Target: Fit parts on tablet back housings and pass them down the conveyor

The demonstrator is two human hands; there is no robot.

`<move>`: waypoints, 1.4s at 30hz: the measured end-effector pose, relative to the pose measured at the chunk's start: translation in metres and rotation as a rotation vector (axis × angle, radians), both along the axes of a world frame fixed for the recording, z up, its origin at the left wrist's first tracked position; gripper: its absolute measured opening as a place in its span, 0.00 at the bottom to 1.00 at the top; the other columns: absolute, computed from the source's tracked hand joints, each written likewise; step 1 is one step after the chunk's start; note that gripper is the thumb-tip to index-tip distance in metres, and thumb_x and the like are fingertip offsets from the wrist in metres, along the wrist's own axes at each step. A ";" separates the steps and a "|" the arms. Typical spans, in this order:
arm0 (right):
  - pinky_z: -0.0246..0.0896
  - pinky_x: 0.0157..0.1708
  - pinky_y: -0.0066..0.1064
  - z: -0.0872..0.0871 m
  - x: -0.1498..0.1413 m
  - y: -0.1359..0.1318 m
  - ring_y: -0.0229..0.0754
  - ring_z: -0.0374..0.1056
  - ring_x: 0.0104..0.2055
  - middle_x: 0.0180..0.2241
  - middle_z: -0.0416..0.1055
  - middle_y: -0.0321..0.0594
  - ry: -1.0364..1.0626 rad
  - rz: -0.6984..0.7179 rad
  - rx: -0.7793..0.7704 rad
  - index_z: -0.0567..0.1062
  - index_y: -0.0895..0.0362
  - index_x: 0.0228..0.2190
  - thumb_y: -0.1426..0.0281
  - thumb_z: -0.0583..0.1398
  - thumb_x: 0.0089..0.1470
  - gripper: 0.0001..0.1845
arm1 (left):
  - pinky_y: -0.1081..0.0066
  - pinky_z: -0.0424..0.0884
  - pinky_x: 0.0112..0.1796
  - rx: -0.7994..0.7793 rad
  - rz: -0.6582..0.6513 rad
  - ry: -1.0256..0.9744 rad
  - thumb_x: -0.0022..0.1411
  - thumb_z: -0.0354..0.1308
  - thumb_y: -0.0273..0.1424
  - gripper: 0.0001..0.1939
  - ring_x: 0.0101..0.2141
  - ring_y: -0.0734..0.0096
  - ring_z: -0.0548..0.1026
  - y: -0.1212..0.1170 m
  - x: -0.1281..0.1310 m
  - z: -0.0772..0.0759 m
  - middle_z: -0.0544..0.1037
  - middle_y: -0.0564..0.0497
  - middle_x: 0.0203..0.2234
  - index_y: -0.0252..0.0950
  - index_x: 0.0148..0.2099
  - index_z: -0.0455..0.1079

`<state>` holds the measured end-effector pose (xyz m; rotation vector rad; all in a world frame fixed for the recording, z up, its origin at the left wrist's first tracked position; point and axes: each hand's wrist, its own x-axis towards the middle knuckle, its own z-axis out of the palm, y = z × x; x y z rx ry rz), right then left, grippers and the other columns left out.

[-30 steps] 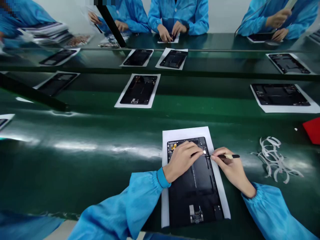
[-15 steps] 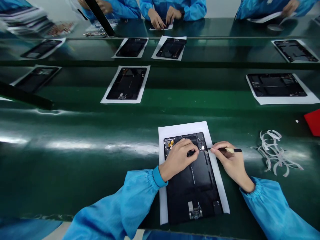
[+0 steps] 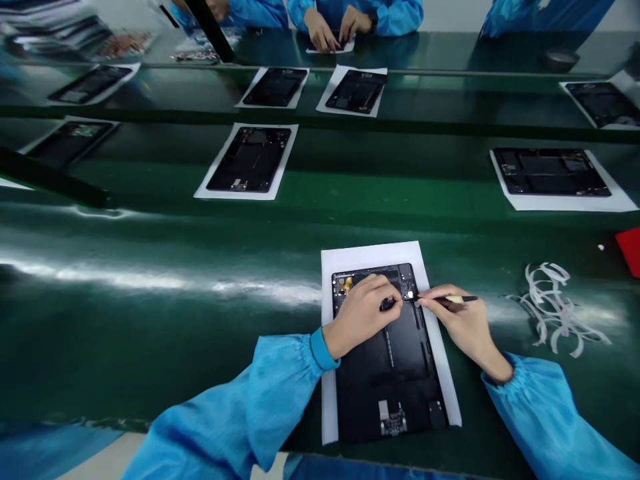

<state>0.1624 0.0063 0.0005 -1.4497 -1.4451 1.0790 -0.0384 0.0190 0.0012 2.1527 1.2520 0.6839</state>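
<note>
A black tablet (image 3: 370,373) with its inside exposed lies on a white sheet (image 3: 370,255) in front of me. Over its upper part rests my left hand (image 3: 367,310), thumb and index finger pinched together near the right edge; what they hold, if anything, is hidden. My right hand (image 3: 460,320) grips slim black-and-cream tweezers (image 3: 455,299), their tip by a small bright component (image 3: 410,295) at the upper right of the tablet. A small circuit board (image 3: 393,423) shows at the tablet's lower end.
Curled white strips (image 3: 555,307) lie right of my right hand, with a red object (image 3: 631,250) beyond. More opened tablets on white sheets, such as one tablet (image 3: 250,160), rest across the green surface (image 3: 150,333). Co-workers in blue sleeves (image 3: 400,17) sit opposite.
My view has shifted slightly. Both hands keep nearly the same pose at the tablet's upper right. Across the table, the co-worker's hand and paper at far right have moved out of their earlier place.
</note>
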 end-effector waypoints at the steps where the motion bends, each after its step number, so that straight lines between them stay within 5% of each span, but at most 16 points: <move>1: 0.70 0.33 0.34 0.000 0.000 0.000 0.45 0.75 0.32 0.29 0.78 0.40 -0.004 -0.002 0.005 0.79 0.54 0.25 0.61 0.67 0.47 0.10 | 0.69 0.67 0.36 0.008 -0.001 -0.002 0.59 0.56 0.25 0.05 0.32 0.69 0.70 0.000 0.000 0.000 0.73 0.52 0.28 0.36 0.33 0.73; 15: 0.72 0.33 0.36 0.003 -0.001 0.000 0.46 0.75 0.32 0.29 0.78 0.41 -0.012 0.024 0.048 0.78 0.54 0.25 0.59 0.66 0.49 0.11 | 0.67 0.68 0.37 0.054 -0.005 0.026 0.62 0.56 0.29 0.05 0.32 0.67 0.70 -0.001 0.001 0.003 0.74 0.50 0.29 0.36 0.34 0.72; 34: 0.75 0.36 0.35 -0.006 0.006 -0.006 0.45 0.76 0.32 0.29 0.76 0.40 0.132 -0.019 -0.002 0.74 0.56 0.28 0.61 0.67 0.50 0.12 | 0.67 0.70 0.36 -0.077 0.100 -0.109 0.57 0.62 0.28 0.03 0.35 0.66 0.73 0.003 0.002 0.002 0.75 0.52 0.30 0.37 0.32 0.71; 42: 0.74 0.35 0.35 -0.005 0.013 -0.005 0.42 0.75 0.30 0.30 0.74 0.38 0.208 -0.101 0.027 0.73 0.55 0.28 0.63 0.68 0.48 0.11 | 0.62 0.67 0.38 0.239 0.040 0.261 0.64 0.56 0.39 0.12 0.37 0.60 0.72 -0.009 -0.004 0.010 0.76 0.48 0.35 0.36 0.40 0.73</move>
